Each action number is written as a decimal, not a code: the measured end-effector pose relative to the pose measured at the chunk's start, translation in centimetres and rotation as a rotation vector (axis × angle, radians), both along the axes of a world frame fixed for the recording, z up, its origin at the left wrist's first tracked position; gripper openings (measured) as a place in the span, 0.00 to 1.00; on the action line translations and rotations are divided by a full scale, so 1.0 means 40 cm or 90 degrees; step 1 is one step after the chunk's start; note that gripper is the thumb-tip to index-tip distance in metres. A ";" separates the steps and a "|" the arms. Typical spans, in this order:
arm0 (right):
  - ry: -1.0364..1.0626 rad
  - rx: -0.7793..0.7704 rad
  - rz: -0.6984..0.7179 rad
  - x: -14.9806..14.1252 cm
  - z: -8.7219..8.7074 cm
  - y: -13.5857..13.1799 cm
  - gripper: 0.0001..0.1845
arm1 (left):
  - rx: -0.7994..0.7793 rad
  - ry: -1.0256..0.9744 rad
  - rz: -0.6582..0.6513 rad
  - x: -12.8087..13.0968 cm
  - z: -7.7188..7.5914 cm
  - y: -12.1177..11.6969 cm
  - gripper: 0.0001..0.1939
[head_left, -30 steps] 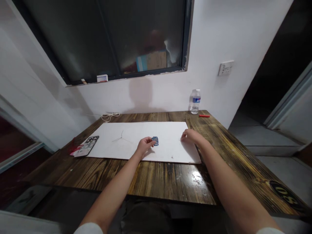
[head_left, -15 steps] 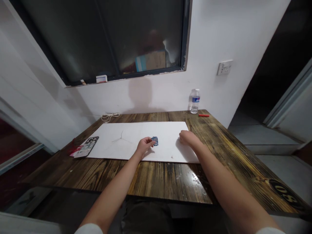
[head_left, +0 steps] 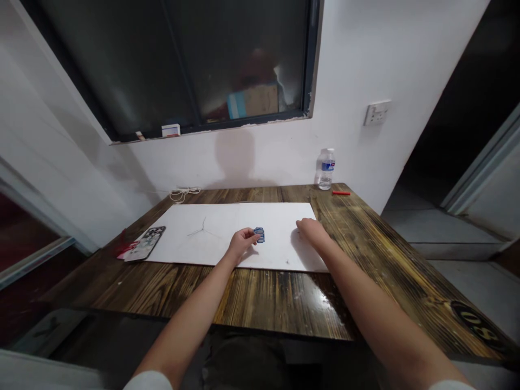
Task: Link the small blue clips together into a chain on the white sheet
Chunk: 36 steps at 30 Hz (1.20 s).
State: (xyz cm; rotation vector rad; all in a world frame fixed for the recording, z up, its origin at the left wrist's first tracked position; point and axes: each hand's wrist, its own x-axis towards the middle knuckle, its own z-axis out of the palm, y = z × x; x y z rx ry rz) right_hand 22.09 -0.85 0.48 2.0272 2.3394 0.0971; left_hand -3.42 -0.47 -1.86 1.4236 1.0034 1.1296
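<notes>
Left hand [head_left: 241, 242]: thumb and fingers pinching small blue piece [head_left: 261, 234], frame centre, over white board [head_left: 272, 216]. Right hand [head_left: 312, 232]: fingers curled low, right of centre; contents hidden, grip can't be told. Apparent step: steadying the piece. Any shift calls for a light pinch. Bottle [head_left: 326, 172] stands upper right of the board.

A white board [head_left: 276, 216] tops dark-and-golden streaked wood [head_left: 260, 298], a patterned blue piece [head_left: 260, 235] at center, a bright red stick [head_left: 341, 193] (the boldest hue) toward two o'clock.
</notes>
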 end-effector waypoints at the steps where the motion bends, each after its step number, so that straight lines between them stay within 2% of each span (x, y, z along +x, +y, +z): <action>1: 0.000 0.003 0.000 0.000 0.001 -0.002 0.16 | 0.000 0.000 0.001 0.000 -0.001 0.000 0.15; 18: 0.050 0.028 -0.022 0.024 -0.020 0.020 0.15 | 0.000 0.006 0.014 0.002 0.010 -0.006 0.17; 27: 0.092 0.071 -0.031 0.043 -0.030 0.023 0.15 | 0.002 0.003 0.005 -0.005 -0.004 0.003 0.17; 32: 0.283 0.089 -0.019 0.024 -0.020 0.025 0.11 | 0.008 -0.001 0.005 -0.002 -0.002 0.003 0.16; 36: 0.538 0.077 0.032 -0.024 -0.015 0.023 0.07 | 0.006 0.001 0.010 0.002 0.004 -0.002 0.17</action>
